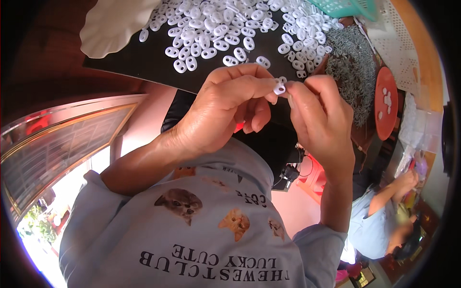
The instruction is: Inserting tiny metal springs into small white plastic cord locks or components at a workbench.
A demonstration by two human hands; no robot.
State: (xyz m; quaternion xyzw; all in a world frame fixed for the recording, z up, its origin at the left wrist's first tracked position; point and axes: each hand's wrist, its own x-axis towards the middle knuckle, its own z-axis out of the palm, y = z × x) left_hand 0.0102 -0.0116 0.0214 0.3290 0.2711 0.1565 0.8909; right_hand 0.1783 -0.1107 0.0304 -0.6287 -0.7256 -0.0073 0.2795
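Between my two hands, just off the near edge of the dark table (139,69), is a small white oval plastic piece with two holes (279,89). My left hand (223,103) pinches it between thumb and forefinger, the other fingers curled below. From the other side my right hand (321,113) closes thumb and fingertips at the piece's right end. Whether the right fingertips also hold some tiny part is hidden. Beyond the hands, many loose white two-hole pieces (206,33) lie heaped on the table, with a second heap (302,45) to the right.
Small grey metal parts (353,67) are piled at the right, beside a red plate (384,115) holding several white bits. A scalloped white dish (108,33) stands far left, a green basket (345,7) at the back. Another person (374,221) works at lower right.
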